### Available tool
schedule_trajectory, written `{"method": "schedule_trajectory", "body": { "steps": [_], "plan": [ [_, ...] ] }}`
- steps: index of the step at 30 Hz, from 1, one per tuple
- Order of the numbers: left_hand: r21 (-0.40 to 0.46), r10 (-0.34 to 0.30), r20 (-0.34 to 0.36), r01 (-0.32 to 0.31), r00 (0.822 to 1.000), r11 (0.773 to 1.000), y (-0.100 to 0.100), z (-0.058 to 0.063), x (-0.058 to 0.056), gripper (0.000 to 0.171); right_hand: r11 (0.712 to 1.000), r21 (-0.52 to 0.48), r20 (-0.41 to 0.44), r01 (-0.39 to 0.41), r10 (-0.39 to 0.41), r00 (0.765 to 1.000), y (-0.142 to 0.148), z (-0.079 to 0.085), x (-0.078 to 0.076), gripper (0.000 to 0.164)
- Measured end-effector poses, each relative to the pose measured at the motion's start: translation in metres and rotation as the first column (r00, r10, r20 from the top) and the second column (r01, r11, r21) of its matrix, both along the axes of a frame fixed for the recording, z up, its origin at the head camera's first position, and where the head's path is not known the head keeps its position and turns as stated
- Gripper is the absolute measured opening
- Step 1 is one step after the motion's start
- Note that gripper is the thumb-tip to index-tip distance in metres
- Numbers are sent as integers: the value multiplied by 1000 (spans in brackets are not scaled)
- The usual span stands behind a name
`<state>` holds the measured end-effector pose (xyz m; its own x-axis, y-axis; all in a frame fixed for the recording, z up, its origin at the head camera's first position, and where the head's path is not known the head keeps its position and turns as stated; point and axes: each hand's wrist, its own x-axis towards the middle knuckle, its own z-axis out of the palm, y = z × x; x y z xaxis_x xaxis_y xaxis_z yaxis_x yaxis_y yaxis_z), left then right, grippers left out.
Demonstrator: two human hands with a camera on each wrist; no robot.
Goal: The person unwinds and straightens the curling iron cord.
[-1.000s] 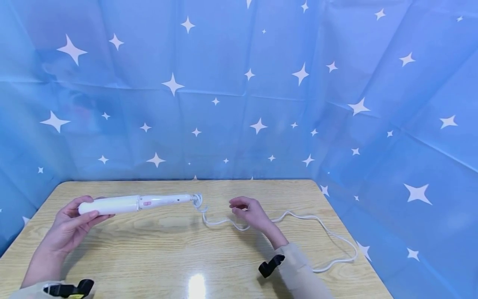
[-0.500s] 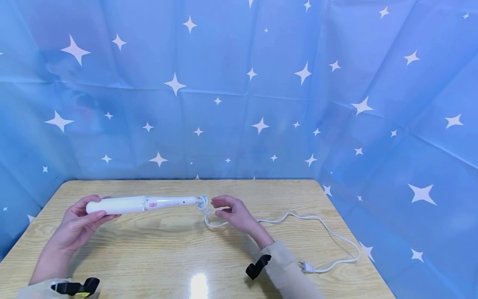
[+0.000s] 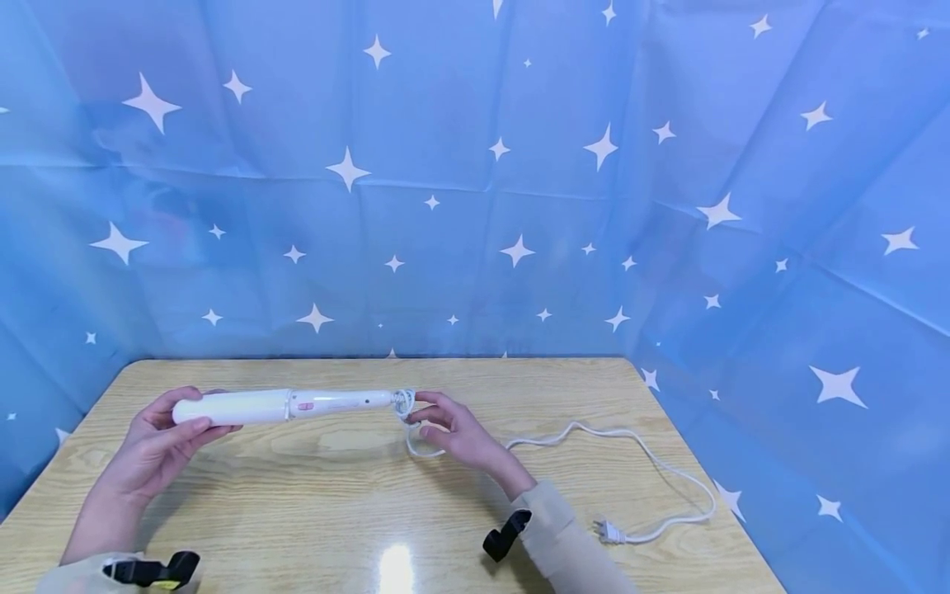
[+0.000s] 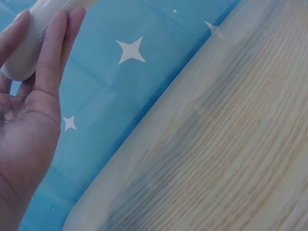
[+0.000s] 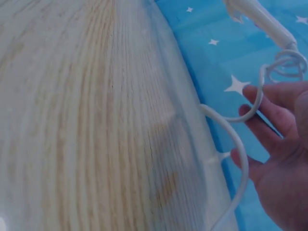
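A white curling iron [image 3: 326,403] with a pink switch is held level above the table. My left hand [image 3: 152,450] grips the end of its thick barrel, thumb in front and fingers behind, as the left wrist view [image 4: 36,115] also shows. At the handle's far end the white power cord [image 5: 288,62] is wound in small loops. My right hand [image 3: 463,433] is beside these loops, its fingers loosely bent and the cord passing in front of the fingertips in the right wrist view. Whether they touch it is hard to tell.
The cord runs on behind the right hand across the wooden table [image 3: 312,511], curving to a two-pin plug [image 3: 610,532] at the right front. A blue curtain with white stars [image 3: 475,206] hangs behind the table and along its right side.
My right hand has moved left to the cord loops at the handle's end. The curling iron in my left hand appears slightly farther right, and the plug has come into view.
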<state>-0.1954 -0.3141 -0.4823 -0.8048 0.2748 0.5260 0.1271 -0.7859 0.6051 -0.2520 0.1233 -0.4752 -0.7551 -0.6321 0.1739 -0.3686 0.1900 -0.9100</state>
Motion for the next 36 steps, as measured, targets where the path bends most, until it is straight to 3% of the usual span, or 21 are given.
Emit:
{"method": "schedule_trajectory", "body": {
  "steps": [6, 14, 20, 30, 36],
  "plan": [
    [12, -20, -17, 20, 1000, 1000, -3, -2, 1, 54, 1000, 18, 13, 20, -20, 1000, 3, -1, 4, 47],
    [15, -20, -42, 20, 999, 1000, -8, -6, 4, 55, 994, 68, 8, 83, -84, 996, 8, 3, 6, 22],
    [26, -23, -39, 24, 999, 999, -12, -6, 6, 54, 990, 38, -26, 138, -137, 990, 13, 6, 3, 16],
    [19, 6, -1, -6, 1000, 1000, -21, -10, 12, 54, 961, -50, -103, 273, -277, 955, 21, 8, -5, 13],
    [17, 4, -19, -4, 1000, 1000, -28, -11, 12, 55, 952, -49, -148, 302, -306, 941, 21, 30, 4, 14]
  ]
}}
